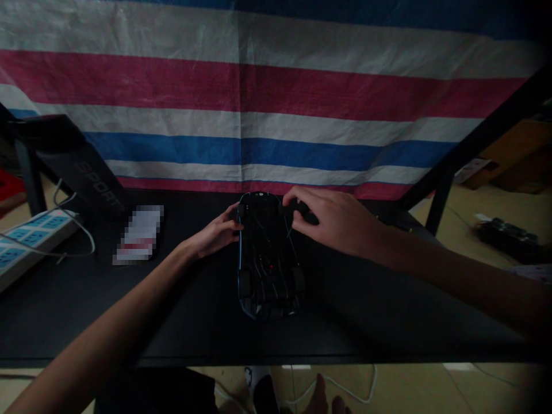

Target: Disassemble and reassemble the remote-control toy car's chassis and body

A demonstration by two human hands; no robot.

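A toy car (pixel 269 253) lies upside down on the black table, its dark underside and wheels facing up. Thin blue edges of its body show along the left side, and a small red spot glows or shines on the underside. My left hand (pixel 219 231) grips the car's left side near the far end, its fingertips partly hidden behind the body. At the car's far right corner, my right hand (pixel 325 218) is closed around a small black piece (pixel 307 214), beside the wheel area. Dim light hides whether that piece is attached to the car.
On the left of the table (pixel 366 322) are a blurred-out phone (pixel 140 233), a white power strip (pixel 34 241) with cables and a dark "SPORT" box (pixel 86 167). A striped tarp (pixel 276 115) hangs behind. Another dark object (pixel 511 238) lies at the right, beyond the table.
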